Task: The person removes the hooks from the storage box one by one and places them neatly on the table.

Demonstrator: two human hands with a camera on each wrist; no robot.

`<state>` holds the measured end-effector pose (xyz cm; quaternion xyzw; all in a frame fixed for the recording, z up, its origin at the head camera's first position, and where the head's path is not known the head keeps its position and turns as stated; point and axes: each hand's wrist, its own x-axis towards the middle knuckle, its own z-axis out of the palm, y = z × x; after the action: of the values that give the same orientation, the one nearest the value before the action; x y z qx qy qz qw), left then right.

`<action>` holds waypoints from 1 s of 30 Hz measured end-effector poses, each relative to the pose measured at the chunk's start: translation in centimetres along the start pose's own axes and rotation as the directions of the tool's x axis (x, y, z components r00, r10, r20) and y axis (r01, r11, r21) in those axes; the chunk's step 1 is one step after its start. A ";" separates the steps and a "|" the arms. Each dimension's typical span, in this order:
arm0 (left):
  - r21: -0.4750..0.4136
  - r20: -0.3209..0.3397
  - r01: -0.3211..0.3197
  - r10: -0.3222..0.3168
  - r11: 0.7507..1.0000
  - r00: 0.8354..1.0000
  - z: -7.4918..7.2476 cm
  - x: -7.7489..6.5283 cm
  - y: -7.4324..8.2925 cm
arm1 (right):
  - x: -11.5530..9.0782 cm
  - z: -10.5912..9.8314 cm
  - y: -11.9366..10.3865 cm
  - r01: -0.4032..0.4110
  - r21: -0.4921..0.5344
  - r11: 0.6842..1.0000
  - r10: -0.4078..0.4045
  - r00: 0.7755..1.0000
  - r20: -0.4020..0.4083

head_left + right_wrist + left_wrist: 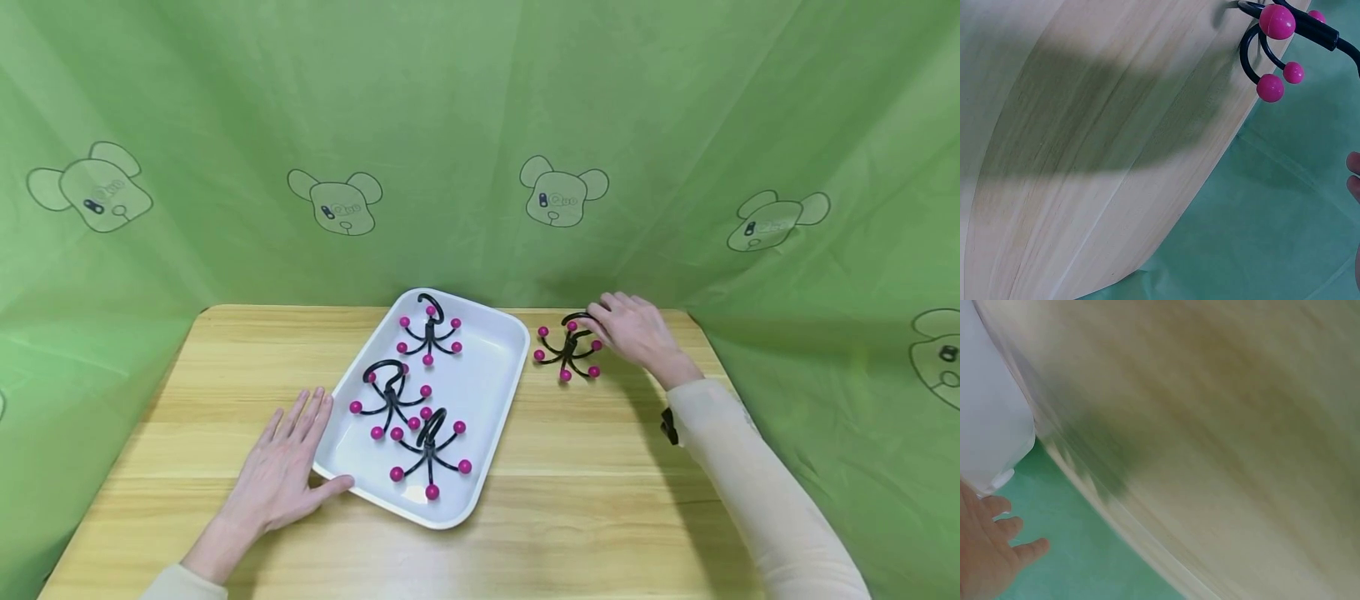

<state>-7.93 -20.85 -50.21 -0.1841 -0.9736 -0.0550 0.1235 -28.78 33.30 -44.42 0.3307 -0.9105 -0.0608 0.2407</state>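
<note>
At the back right of the table, my right hand (637,329) pinches the curved black handle of a head massager (570,348), whose bent black arms end in pink balls. The same head massager (1316,30) appears at the top of the right wrist view, with only a few fingertips at the right edge. My left hand (281,475) lies with straight fingers along the left side of a white tray (480,492), its thumb at the near rim. Inside the tray stand three matching head massagers: one at the back (430,333), another at middle left (390,396), a third in front (429,450).
A pale wooden table (585,517) carries everything. Green curtain cloth (450,125) printed with bear heads hangs close behind the table and along both sides. Above the table's right part, the right forearm casts a shadow.
</note>
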 end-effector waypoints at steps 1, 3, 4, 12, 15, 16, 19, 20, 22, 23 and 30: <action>0.000 0.000 0.000 0.000 1.000 1.000 0.0 0.0 0.0 | 0.0 0.0 0.0 0.001 -0.003 1.000 -0.001 1.000 -0.001; 0.001 -0.001 -0.001 0.001 1.000 1.000 0.0 0.0 0.0 | -0.1 0.0 0.1 0.004 -0.008 1.000 -0.004 1.000 -0.004; 0.001 -0.001 -0.002 0.002 1.000 1.000 0.0 0.0 0.0 | -0.1 0.0 0.1 0.004 -0.009 1.000 -0.004 1.000 -0.003; -0.002 -0.002 0.001 -0.001 1.000 1.000 0.0 0.0 0.1 | -0.2 -0.6 -0.2 -0.081 0.034 0.996 0.077 0.991 0.109; -0.005 0.000 0.005 -0.005 1.000 1.000 0.0 0.0 0.1 | 0.0 -1.0 -0.6 -0.152 0.075 0.986 0.134 0.971 0.199; -0.006 0.000 0.005 -0.005 1.000 1.000 0.0 0.0 0.1 | 0.1 -1.1 -0.7 -0.170 0.086 0.982 0.148 0.964 0.221; -0.006 -0.001 0.004 -0.004 1.000 1.000 0.0 0.0 0.1 | 0.5 -1.6 -1.1 -0.208 0.110 0.972 0.173 0.948 0.265; -0.007 0.000 0.004 -0.004 1.000 1.000 0.0 0.0 0.2 | 0.6 -1.7 -1.3 -0.217 0.119 0.969 0.178 0.945 0.273; -0.010 0.002 0.005 -0.005 1.000 1.000 0.0 0.0 0.2 | 1.0 -2.1 -1.6 -0.241 0.149 0.959 0.192 0.940 0.283; -0.009 0.003 0.005 -0.005 1.000 1.000 0.0 0.0 0.2 | 1.2 -2.3 -1.7 -0.253 0.165 0.953 0.199 0.938 0.285; -0.018 0.011 0.010 -0.010 1.000 1.000 -0.1 -0.1 0.1 | 2.8 -3.7 -3.1 -0.293 0.224 0.930 0.218 0.926 0.307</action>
<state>-7.79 -20.76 -50.14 -0.1808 -0.9746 -0.0634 0.1164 -27.12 29.30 -40.87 0.2258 -0.9704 0.0481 0.0705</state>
